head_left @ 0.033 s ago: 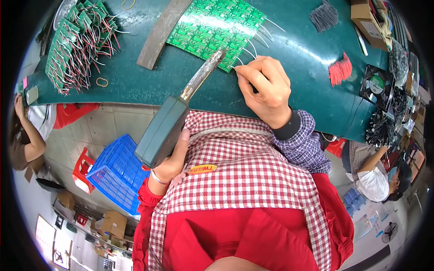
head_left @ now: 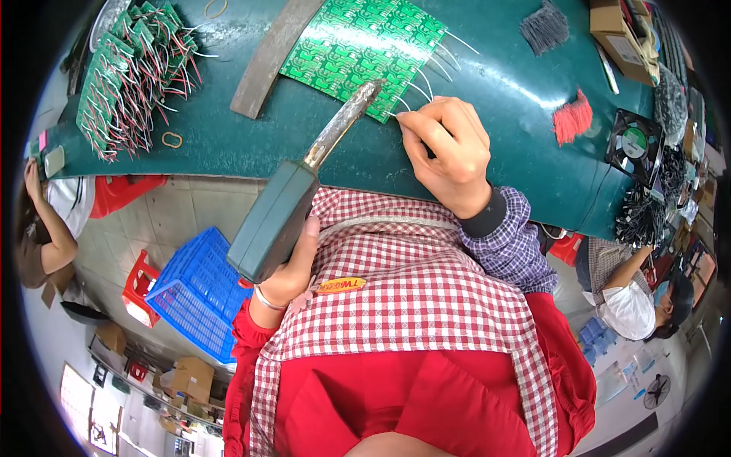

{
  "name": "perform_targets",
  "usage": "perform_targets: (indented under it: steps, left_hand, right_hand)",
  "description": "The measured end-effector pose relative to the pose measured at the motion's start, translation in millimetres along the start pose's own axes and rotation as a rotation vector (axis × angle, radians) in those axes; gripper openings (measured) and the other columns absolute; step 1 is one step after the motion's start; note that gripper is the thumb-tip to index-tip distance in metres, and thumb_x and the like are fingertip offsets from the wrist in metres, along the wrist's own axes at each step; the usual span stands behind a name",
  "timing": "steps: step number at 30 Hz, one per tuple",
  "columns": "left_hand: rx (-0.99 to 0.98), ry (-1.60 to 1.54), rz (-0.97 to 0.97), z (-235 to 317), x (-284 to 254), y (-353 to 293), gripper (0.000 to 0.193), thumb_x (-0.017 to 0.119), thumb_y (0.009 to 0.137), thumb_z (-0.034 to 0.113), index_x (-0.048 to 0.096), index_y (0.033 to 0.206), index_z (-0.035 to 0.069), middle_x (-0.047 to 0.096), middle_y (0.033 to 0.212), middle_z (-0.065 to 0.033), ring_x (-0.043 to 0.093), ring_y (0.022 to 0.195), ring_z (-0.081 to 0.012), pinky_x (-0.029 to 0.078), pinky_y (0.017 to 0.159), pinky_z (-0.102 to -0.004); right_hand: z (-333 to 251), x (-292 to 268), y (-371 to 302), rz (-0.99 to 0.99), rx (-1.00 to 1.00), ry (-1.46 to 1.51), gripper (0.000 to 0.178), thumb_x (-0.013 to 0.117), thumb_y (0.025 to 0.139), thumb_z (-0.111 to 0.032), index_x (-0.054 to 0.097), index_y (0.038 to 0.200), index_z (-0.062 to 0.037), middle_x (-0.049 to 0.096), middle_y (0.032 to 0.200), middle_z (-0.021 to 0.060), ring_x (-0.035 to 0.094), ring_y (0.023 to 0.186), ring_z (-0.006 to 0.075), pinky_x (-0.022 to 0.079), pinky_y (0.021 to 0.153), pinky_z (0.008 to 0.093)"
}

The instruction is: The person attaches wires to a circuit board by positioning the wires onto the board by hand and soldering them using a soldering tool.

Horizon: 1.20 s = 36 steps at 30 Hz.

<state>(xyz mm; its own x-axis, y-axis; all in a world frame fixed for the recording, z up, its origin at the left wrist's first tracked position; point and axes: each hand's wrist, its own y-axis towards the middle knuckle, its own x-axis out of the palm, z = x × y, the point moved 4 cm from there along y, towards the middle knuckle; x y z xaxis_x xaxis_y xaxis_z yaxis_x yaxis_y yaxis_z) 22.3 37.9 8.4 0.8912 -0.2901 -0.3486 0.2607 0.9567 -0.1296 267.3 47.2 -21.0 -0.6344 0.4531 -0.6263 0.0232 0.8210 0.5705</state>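
My left hand (head_left: 295,268) is wrapped round the dark green body of a soldering gun (head_left: 274,221); most of its fingers are hidden behind the housing. The gun's long, worn metal tip reaches over the near corner of a green circuit board panel (head_left: 365,46) lying on the table. At that corner, my right hand (head_left: 451,148) pinches a thin white wire (head_left: 394,114) between thumb and forefinger, close to the tip. Several more white wires (head_left: 448,62) stick out from the panel's right edge. A flat dark bar (head_left: 263,68) lies along its left side.
On the green table (head_left: 221,145), wired circuit boards (head_left: 129,91) are heaped at left. Red wires (head_left: 572,118), dark wires (head_left: 545,27), a black fan (head_left: 634,145) and a cardboard box (head_left: 624,38) lie right. A blue crate (head_left: 199,293) stands below the table edge. Other people sit at both sides.
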Motion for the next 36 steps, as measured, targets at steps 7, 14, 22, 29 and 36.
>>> perform_targets:
  steps: [7,14,22,29,36]
  left_hand:
    - [0.226,0.013,0.032,2.2,11.3,21.0,0.025,0.076,0.082,-0.003,0.072,0.106,-0.005,0.074,0.100,-0.0152,0.071,0.086,-0.0257,0.055,0.077,-0.0337]
    - [0.602,0.465,-0.018,21.1,21.7,31.1,0.023,0.076,0.082,-0.001,0.073,0.105,-0.004,0.073,0.096,-0.0154,0.070,0.081,-0.0281,0.055,0.074,-0.0353]
    - [0.219,-0.067,0.055,9.1,18.7,28.7,0.032,0.074,0.084,-0.004,0.068,0.116,-0.007,0.072,0.106,-0.0155,0.069,0.088,-0.0213,0.055,0.078,-0.0322]
    - [0.178,-0.092,0.042,2.6,24.2,32.4,0.039,0.069,0.084,-0.009,0.064,0.123,-0.007,0.069,0.102,-0.0136,0.061,0.071,-0.0138,0.049,0.062,-0.0269]
    - [0.168,-0.009,0.117,-10.6,24.6,34.8,0.037,0.067,0.085,-0.010,0.062,0.123,-0.007,0.068,0.098,-0.0136,0.054,0.060,-0.0112,0.043,0.053,-0.0257]
  right_hand:
    - [-3.5,-28.1,-9.8,-0.008,0.147,-0.154,0.030,0.073,0.067,0.011,0.071,0.092,-0.0052,0.058,0.081,0.0069,0.060,0.073,0.0251,0.049,0.064,0.0353]
    - [8.2,-28.8,10.5,0.129,0.152,-0.160,0.024,0.076,0.075,0.008,0.071,0.095,-0.0031,0.065,0.087,0.0090,0.062,0.077,0.0265,0.050,0.066,0.0353]
    - [22.7,-11.8,14.0,-0.011,0.370,0.022,0.016,0.075,0.078,0.004,0.069,0.092,-0.0021,0.067,0.087,0.0101,0.063,0.077,0.0271,0.050,0.065,0.0362]
    - [26.5,-27.3,11.7,-0.028,0.327,-0.046,0.016,0.071,0.082,0.009,0.072,0.094,-0.0018,0.069,0.088,0.0095,0.064,0.077,0.0200,0.052,0.064,0.0304]
    - [62.3,-84.4,-7.5,0.165,0.447,-0.246,0.012,0.071,0.082,0.006,0.072,0.091,-0.0014,0.068,0.086,0.0102,0.066,0.075,0.0238,0.053,0.065,0.0317]
